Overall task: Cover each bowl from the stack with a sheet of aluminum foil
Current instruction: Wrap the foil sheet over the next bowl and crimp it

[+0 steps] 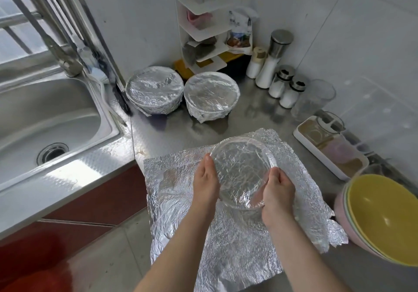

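Observation:
A large crinkled sheet of aluminum foil (226, 242) is draped over a bowl (242, 171) on the steel counter, the bowl's round rim showing through it. My left hand (207, 181) presses the foil against the bowl's left side with straight fingers. My right hand (277, 196) cups the foil on the right side, fingers curled around the rim. Two foil-covered bowls (155, 89) (211, 95) stand at the back of the counter. A stack of bowls (384, 219), yellow on top of pink, sits at the right edge.
A steel sink (45, 119) with a faucet lies to the left. Salt shakers (282, 85), a glass (314, 99), a white corner rack (203, 42) and a compartment tray (328, 151) line the back and right wall. The foil overhangs the counter's front edge.

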The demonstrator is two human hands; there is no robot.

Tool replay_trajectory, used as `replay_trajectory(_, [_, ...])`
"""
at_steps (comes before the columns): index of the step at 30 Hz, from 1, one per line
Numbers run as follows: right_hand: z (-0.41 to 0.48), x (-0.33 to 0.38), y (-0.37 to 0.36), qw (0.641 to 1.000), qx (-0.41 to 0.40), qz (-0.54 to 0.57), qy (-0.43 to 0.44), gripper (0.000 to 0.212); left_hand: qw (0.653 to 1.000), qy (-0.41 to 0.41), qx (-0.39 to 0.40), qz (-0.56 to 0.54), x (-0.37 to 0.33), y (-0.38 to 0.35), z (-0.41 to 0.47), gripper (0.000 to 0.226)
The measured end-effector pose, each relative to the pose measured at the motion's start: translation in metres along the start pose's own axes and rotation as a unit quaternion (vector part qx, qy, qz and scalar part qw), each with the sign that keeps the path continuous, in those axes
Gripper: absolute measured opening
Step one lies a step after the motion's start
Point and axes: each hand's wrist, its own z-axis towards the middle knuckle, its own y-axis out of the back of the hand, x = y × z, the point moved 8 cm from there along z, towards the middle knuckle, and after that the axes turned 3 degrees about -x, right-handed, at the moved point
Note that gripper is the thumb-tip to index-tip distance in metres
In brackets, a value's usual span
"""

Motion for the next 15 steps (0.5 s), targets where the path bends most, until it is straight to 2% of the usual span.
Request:
replay_trajectory(3, [0.009,0.001,0.006,1.000,-0.004,-0.008,-0.008,0.036,0.997,-0.037,-0.051,0.037,-0.013,0.013,0.016,0.048])
replay_trajectory(5, [0.019,0.007,0.018,0.999,-0.031,-0.008,-0.010,0.034,0.972,-0.133,-0.091,0.169,-0.035,0.024,0.035,0.040])
replay_trajectory(7, [0.030,0.014,0.032,0.999,-0.051,0.000,-0.017,0.036,0.895,-0.209,-0.069,0.388,-0.047,0.017,0.056,0.043])
replay_trajectory(9, [0.039,0.019,0.043,0.998,-0.055,0.006,-0.043,0.038,0.833,-0.186,-0.011,0.521,-0.037,0.004,0.074,0.046])
replay_trajectory(11, [0.046,0.027,0.050,0.997,-0.050,-0.001,-0.050,0.039,0.816,-0.151,0.036,0.557,-0.027,-0.005,0.077,0.043])
replay_trajectory(13, [0.054,0.033,0.055,0.997,-0.060,-0.011,-0.052,0.040,0.805,-0.161,0.068,0.568,-0.022,-0.019,0.067,0.038])
replay_trajectory(15, [0.058,0.037,0.055,0.996,-0.066,-0.001,-0.053,0.039,0.808,-0.162,0.073,0.562,-0.016,-0.027,0.058,0.037])
